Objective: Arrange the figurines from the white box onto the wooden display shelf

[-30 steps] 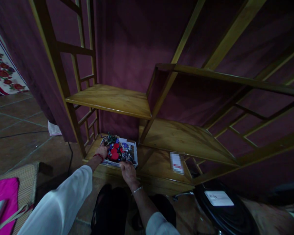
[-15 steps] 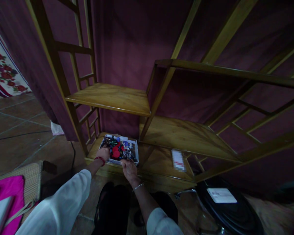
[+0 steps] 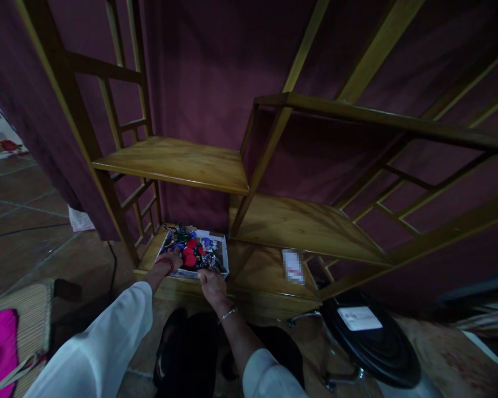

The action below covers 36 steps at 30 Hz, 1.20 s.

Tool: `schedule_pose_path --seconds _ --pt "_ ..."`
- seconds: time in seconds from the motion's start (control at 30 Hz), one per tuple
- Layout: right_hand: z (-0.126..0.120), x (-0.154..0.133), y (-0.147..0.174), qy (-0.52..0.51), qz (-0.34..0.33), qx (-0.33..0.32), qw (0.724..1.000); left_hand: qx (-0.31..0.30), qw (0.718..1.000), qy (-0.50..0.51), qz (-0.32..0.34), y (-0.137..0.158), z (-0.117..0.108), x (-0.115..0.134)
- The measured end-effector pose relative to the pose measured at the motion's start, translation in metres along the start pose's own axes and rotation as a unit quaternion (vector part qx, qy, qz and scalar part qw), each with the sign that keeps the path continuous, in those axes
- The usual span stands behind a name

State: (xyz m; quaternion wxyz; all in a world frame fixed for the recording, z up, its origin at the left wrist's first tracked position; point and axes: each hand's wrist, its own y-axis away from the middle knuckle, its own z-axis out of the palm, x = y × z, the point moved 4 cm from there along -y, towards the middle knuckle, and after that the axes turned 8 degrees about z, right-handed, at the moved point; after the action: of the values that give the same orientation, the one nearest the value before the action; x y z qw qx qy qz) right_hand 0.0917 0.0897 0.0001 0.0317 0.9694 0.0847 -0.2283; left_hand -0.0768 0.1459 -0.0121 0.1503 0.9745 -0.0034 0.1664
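A shallow white cardboard box (image 3: 224,251) sits on the lowest shelf, full of small mixed items. Red round pieces (image 3: 189,256), a purple-and-white figure (image 3: 208,244) and dark tangled items (image 3: 181,234) show inside it. My left hand (image 3: 171,257), with a red bead bracelet, lies over the box's front left part, fingers stretched onto the contents. At the front rim, my right hand (image 3: 213,286), wearing a silver bracelet, has its fingers closed on the edge. What lies under the left fingers is hidden.
Wooden shelving (image 3: 174,163) surrounds the box, with a board overhead and posts at both sides. A blurred white packet (image 3: 293,266) lies on the lower shelf to the right. A black stool (image 3: 371,342) stands front right, a woven seat (image 3: 29,315) front left.
The whole view has shifted slightly, so shelf and box appear further left. My left hand has flattened out over the contents. My right hand stays at the front rim.
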Motion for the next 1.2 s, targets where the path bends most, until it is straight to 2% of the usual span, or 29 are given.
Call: schedule_pose_path --seconds 0.43,0.57,0.93,1.2 --pt "0.003 -0.003 0.002 0.000 0.021 -0.007 1.000 0.023 0.999 -0.042 0.000 0.011 -0.003 -0.001" --pt "0.003 -0.002 0.002 0.004 0.025 -0.008 1.000 0.027 0.999 -0.041 -0.018 0.014 -0.005 0.001" --pt "0.004 -0.003 0.004 0.010 0.046 -0.022 0.999 0.034 0.998 -0.044 -0.020 0.012 -0.003 0.000" --pt "0.005 -0.003 0.004 0.022 0.022 -0.004 1.000 0.032 0.998 -0.044 -0.017 0.016 -0.007 0.003"
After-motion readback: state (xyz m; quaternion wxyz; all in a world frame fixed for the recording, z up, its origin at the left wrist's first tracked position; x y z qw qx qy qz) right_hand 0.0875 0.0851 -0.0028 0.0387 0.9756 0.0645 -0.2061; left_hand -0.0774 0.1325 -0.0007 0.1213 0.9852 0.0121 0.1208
